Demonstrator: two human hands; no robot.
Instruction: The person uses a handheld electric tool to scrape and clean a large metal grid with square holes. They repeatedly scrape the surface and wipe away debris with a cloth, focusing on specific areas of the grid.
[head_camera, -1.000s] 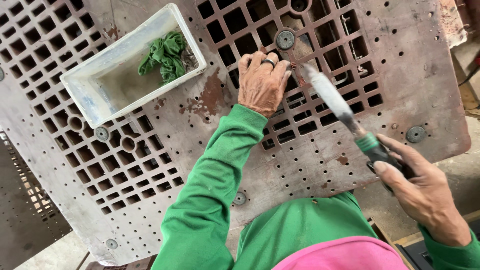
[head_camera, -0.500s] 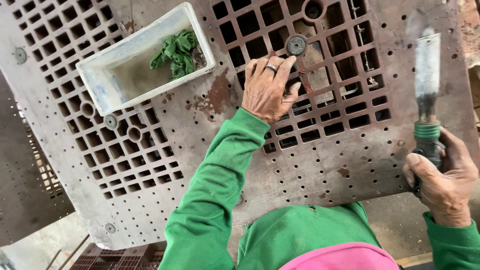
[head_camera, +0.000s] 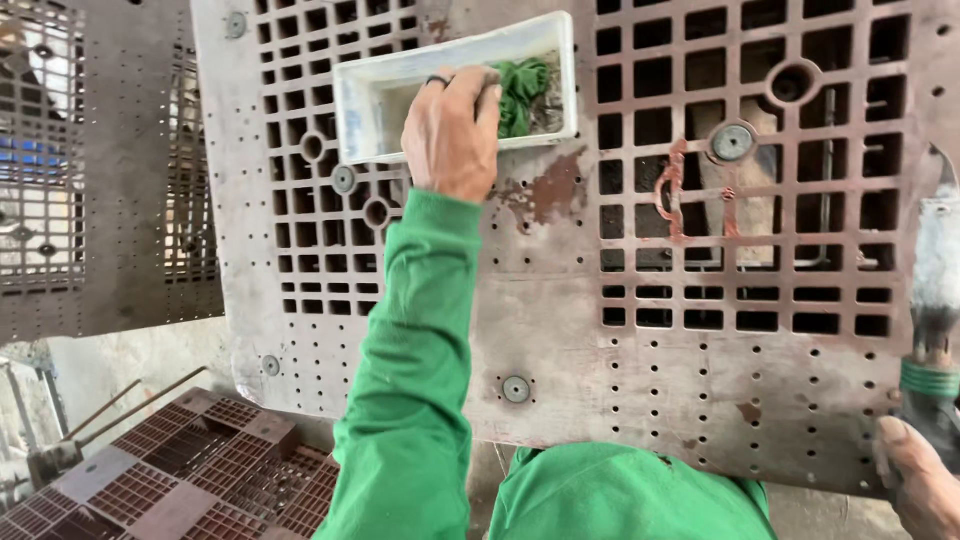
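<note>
My left hand (head_camera: 455, 135), in a green sleeve, reaches into a white rectangular tray (head_camera: 365, 100) that lies on a large perforated metal grid plate (head_camera: 600, 380). Its fingers curl over the tray's near wall, right beside a crumpled green rag (head_camera: 525, 90) inside; whether they grip the rag is hidden. My right hand (head_camera: 915, 480) sits at the bottom right corner, closed around the green-banded handle of a paint-caked tool (head_camera: 935, 290) that points upward.
A round metal washer (head_camera: 732, 142) sits on the plate near a rust-red stained slot. More grid plates stand at the left (head_camera: 90, 180), and reddish grid pieces (head_camera: 200, 470) lie on the floor at bottom left.
My left hand left the slot near the washer and moved to the white tray. The view shifted, so tray and plate now sit further right. My right hand dropped lower with the tool.
</note>
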